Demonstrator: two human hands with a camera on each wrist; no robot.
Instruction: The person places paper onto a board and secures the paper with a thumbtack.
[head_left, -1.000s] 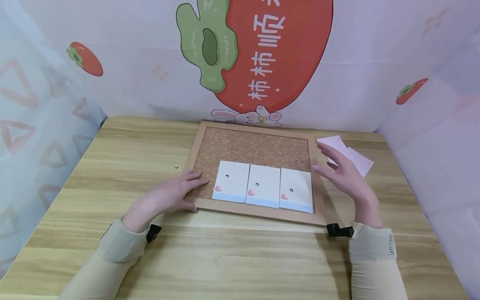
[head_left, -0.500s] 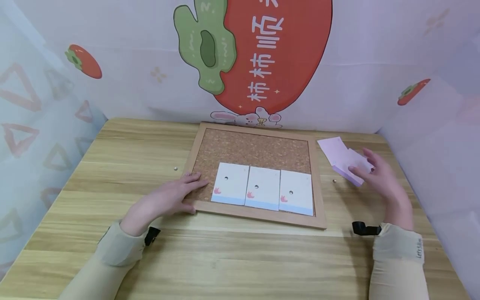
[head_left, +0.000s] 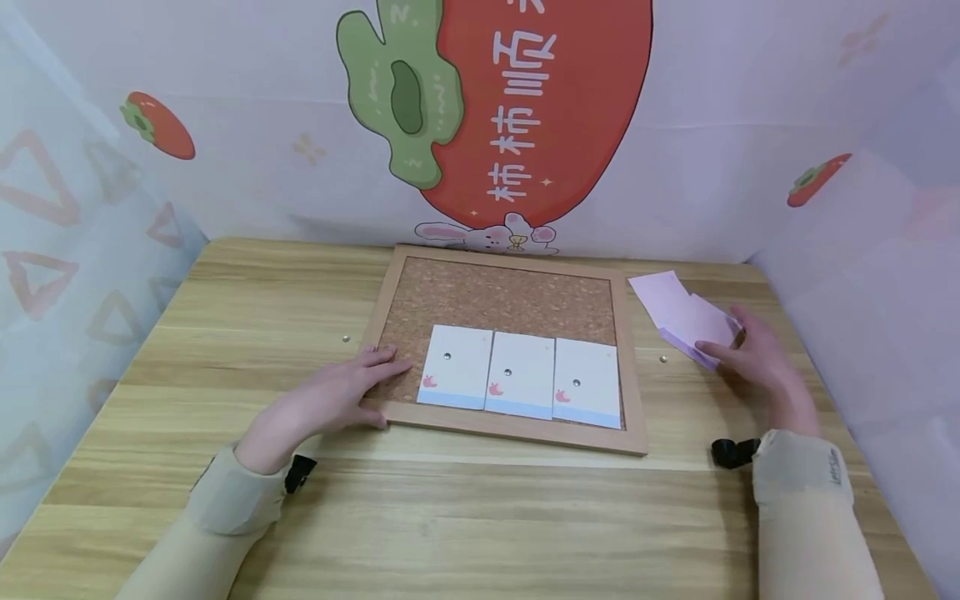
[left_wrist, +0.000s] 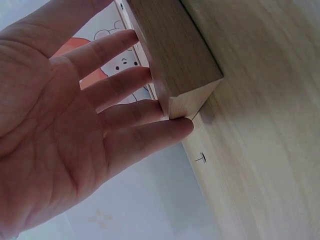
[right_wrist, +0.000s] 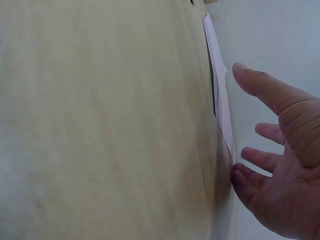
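Lilac note pad (head_left: 699, 323): lies right of the corkboard (head_left: 502, 287) (landmark for all positions below), a short gap off its right frame bar. Lilac sheet (head_left: 658, 297) meets or overlaps the pad on the side toward the board's far right corner; which of the two, cannot tell. Together they run aslant, from near that corner outward to the right and toward the person.

Key relation (judgement): the pad sits between the board and the right grip (head_left: 765, 357), so from the grip it lies toward the board. Thumb comes over the pad's near edge, fingers reach its outer right corner. Right wrist view: thumb and fingers wide apart, not closed on anything; fingertips at or touching the pad's end, exact contact unclear. Right grip is much the nearer; the left is across the board.

Left grip (head_left: 333, 393): at the board's near left corner, fingers extended and resting on the frame, holding nothing.

On the board: left card (head_left: 459, 373), middle card (head_left: 522, 385) and right card (head_left: 592, 398), side by side along the near edge, each with one silver pin.

Loose: right pin (head_left: 663, 359) just off the board's right side; left pin (head_left: 346, 339) off its left side. Wooden surface (head_left: 450, 517) extends in front of the board.
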